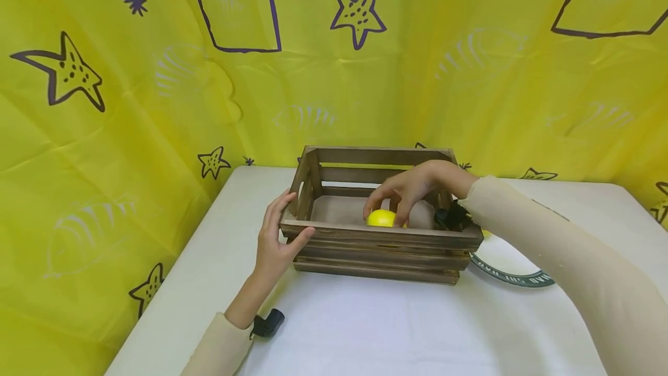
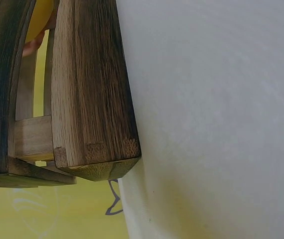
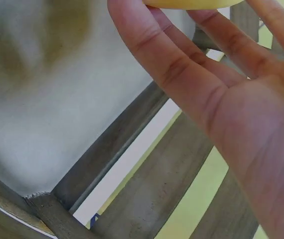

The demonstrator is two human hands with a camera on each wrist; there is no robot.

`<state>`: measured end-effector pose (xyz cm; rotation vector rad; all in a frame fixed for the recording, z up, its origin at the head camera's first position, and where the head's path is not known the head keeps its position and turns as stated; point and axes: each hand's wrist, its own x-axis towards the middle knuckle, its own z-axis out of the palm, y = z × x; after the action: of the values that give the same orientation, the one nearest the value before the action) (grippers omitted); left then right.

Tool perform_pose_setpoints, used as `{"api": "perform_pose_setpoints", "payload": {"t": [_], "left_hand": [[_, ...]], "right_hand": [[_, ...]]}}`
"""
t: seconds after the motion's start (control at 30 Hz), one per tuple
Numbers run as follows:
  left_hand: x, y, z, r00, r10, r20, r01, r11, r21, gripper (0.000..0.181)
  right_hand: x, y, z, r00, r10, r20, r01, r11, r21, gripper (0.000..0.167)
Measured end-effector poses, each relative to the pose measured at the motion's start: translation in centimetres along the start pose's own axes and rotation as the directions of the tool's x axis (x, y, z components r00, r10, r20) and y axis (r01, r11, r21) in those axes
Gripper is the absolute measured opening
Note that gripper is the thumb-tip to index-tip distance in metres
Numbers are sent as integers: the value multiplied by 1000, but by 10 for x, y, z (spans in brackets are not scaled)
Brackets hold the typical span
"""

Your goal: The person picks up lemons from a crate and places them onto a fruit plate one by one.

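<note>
A brown slatted wooden crate [image 1: 376,248] stands on the table. At its front left corner my left hand [image 1: 273,234] grips the rim, thumb along the front rail and fingers over the left side. My right hand [image 1: 409,187] reaches down inside, fingers and thumb around a smooth, rounded yellow object [image 1: 381,217]. The front rail hides its lower part. In the right wrist view only a pale edge of the yellow object [image 3: 197,5] shows at the fingertips. Through a gap between slats, the left wrist view catches the yellow object [image 2: 40,20] too.
Right of the crate lies a white plate [image 1: 514,277] with a green lettered rim, partly under my right forearm, with a bit of yellow at its edge. A white cloth [image 1: 365,324] covers the table. Behind hangs a yellow patterned curtain [image 1: 313,86].
</note>
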<state>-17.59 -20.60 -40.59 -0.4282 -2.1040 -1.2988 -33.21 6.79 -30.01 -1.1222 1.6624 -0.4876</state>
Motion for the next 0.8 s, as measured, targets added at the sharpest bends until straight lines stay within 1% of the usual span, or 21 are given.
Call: {"api": "perform_pose_setpoints", "payload": {"t": [0.07, 0.17, 0.33, 0.43, 0.53, 0.67, 0.8], "left_hand": [[0, 0, 0, 1000, -1, 3, 1, 1000, 3, 69], [-1, 1, 0, 1000, -4, 2, 4, 1000, -2, 68], [-1, 1, -2, 1000, -1, -4, 1, 1000, -7, 66], [0, 1, -2, 1000, -3, -4, 3, 1000, -9, 66], [1, 0, -1, 1000, 0, -9, 0, 1000, -8, 67], [1, -3, 1, 1000, 15, -17, -15, 1000, -17, 70], [1, -2, 1, 1000, 15, -14, -16, 1000, -15, 70]], "right_hand": [[-2, -2, 1, 1000, 4, -20, -4, 1000, -1, 59], [-5, -6, 1, 998, -7, -62, 5, 1000, -30, 57], [-12, -15, -3, 994, -8, -110, 4, 999, -36, 58], [-18, -19, -6, 990, -43, -134, 32, 996, -85, 58], [-25, -22, -8, 981, -98, -168, 74, 987, -144, 58], [-37, -24, -9, 968, -135, -213, 110, 986, -128, 61], [-48, -27, -8, 962, -131, -238, 117, 991, -70, 64]]}}
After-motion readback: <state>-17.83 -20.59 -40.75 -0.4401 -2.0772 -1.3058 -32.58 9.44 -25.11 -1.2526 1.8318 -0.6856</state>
